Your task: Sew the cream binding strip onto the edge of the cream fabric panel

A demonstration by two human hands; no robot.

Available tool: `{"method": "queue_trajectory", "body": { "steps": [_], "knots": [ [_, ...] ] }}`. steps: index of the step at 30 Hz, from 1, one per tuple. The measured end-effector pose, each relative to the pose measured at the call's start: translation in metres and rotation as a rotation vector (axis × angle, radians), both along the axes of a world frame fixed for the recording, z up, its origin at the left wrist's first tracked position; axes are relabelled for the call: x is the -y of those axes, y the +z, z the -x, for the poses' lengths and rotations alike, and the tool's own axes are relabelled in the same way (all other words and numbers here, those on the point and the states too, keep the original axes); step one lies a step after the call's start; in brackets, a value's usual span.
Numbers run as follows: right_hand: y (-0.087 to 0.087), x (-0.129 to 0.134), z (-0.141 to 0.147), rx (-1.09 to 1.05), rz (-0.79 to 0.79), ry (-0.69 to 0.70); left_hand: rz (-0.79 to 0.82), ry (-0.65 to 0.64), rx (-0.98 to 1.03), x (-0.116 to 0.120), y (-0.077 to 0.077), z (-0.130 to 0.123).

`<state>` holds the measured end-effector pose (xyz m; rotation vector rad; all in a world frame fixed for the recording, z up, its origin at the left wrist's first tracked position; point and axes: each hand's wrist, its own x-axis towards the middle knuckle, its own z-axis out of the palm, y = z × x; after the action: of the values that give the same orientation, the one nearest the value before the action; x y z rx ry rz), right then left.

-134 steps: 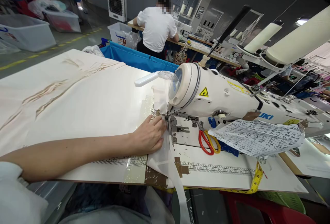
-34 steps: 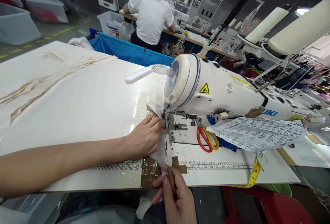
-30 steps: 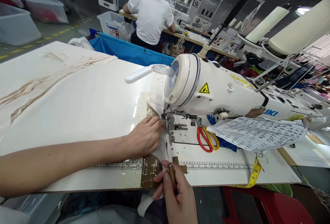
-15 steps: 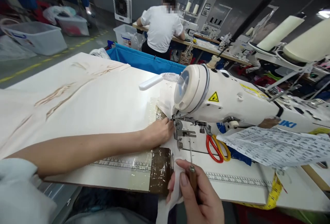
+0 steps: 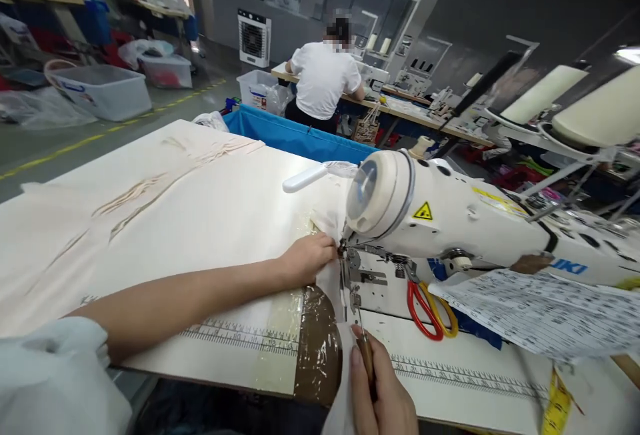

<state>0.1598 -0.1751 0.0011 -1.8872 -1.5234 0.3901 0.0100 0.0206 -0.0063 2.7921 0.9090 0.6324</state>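
Note:
My left hand lies beside the needle area of a white sewing machine, its bent fingertips pressed on pale fabric close to the presser foot. What is under those fingertips is partly hidden. Nearer to me, my right hand is closed around the wooden handle of an awl. The awl's thin metal shaft points away from me, toward the plate's near end. A strip of white fabric runs from the machine down past my right thumb and over the table's front edge.
Red-and-yellow-handled scissors lie right of the needle plate, by a printed paper sheet. A yellow tape measure hangs at the front right. Creased pale fabric spreads over the left tabletop. Beyond a blue cloth bin, a person sits working.
The view has shifted, so the scene sits lower in the picture. My right hand has drawn its fingers in, and the awl leans more to the left. My left hand stays by the presser foot.

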Motion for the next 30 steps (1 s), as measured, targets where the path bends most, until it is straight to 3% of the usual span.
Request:
{"method": "queue_trajectory", "body": {
  "steps": [6,11,22,30],
  "knots": [
    [-0.005,-0.030,-0.002,0.213,-0.161,0.094,0.064,-0.078,0.097,-0.009,-0.002,0.006],
    [-0.003,-0.049,0.005,0.345,-0.293,0.080,0.182,-0.129,0.212,-0.012,-0.001,0.010],
    [-0.009,-0.057,0.007,0.288,-0.286,0.083,0.190,-0.093,0.272,-0.012,-0.004,0.009],
    [-0.008,-0.058,0.007,0.301,-0.299,0.074,0.185,-0.098,0.247,-0.009,0.005,0.008]
  ]
}}
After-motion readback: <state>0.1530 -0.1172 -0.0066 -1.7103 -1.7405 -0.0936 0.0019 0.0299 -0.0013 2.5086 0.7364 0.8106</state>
